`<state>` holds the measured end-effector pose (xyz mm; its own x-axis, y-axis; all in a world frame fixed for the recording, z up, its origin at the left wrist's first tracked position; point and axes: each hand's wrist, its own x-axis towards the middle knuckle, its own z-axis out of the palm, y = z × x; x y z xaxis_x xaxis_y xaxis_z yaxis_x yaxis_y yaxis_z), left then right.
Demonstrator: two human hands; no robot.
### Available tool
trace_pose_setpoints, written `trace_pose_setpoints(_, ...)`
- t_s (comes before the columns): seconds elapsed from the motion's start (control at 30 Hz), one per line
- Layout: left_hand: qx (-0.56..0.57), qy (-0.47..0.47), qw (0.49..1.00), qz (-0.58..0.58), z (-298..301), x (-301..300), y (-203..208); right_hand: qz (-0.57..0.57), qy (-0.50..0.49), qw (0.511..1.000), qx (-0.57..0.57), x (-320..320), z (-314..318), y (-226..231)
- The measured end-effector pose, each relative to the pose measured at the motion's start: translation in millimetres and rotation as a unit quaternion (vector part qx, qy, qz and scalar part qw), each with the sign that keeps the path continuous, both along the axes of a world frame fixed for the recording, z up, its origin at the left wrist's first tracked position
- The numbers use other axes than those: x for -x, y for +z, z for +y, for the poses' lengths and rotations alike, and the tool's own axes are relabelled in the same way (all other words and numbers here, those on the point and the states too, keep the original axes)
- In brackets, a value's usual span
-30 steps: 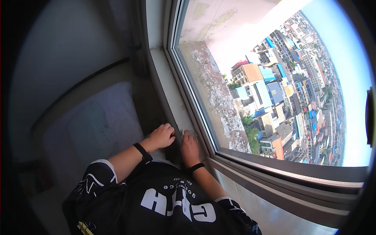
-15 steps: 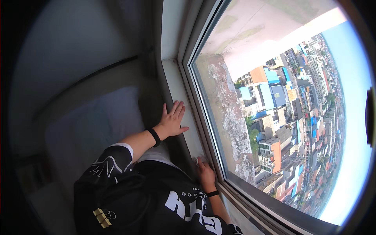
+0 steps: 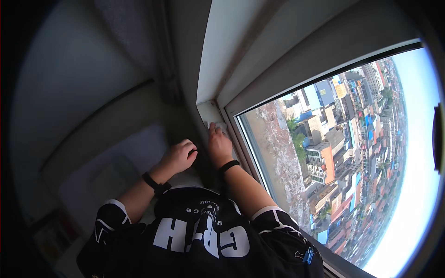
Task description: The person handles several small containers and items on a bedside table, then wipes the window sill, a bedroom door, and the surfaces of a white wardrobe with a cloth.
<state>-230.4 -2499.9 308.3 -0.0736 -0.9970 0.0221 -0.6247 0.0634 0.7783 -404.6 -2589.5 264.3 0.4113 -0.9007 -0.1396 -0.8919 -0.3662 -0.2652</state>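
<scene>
On the pale windowsill (image 3: 207, 112), near its far corner, my right hand (image 3: 219, 146) presses down with its fingers bent over a thin white wipe (image 3: 223, 125). Whether the wipe is tissue or cloth is too small to tell. To the left, my left hand (image 3: 178, 157) is held in the air beside the sill. Its fingers are curled in, and nothing shows in them. Black bands circle both wrists.
The framed window (image 3: 238, 116) rises along the right, with rooftops beyond the glass. A white wall reveal (image 3: 232, 41) stands at the sill's far end. A bed with a pale cover (image 3: 125, 157) lies in shadow at left.
My right hand has slid forward along the sill with the white wipe to its far corner. The left hand has come off the sill, moved left and curled its fingers. The view has turned.
</scene>
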Motion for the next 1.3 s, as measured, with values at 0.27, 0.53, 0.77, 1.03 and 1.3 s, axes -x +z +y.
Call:
trace_pose_setpoints(0.27, 0.082, 0.014, 0.994, -0.076, -77.8, -19.5, -18.4, -0.001, 0.030, 0.999, -0.020, -15.9, -10.1, 6.2)
trace_pose_setpoints(0.53, 0.121, -0.083, 0.957, -0.250, -121.6, 7.6, -52.9, 0.008, 0.034, 0.997, -0.075, 74.0, 53.7, -1.4)
trace_pose_setpoints(0.77, 0.110, -0.094, 0.958, -0.249, -128.0, 11.8, -46.8, 0.006, -0.003, 0.995, -0.096, 74.6, 51.5, 2.5)
trace_pose_setpoints(1.03, 0.105, -0.099, 0.961, -0.236, -135.5, 11.4, -51.0, -0.004, 0.030, 0.995, -0.098, 79.4, 45.4, -1.4)
trace_pose_setpoints(1.3, 0.127, -0.089, 0.963, -0.221, -127.9, 1.0, -57.9, -0.006, 0.006, 0.989, -0.147, 66.8, 32.0, 17.7)
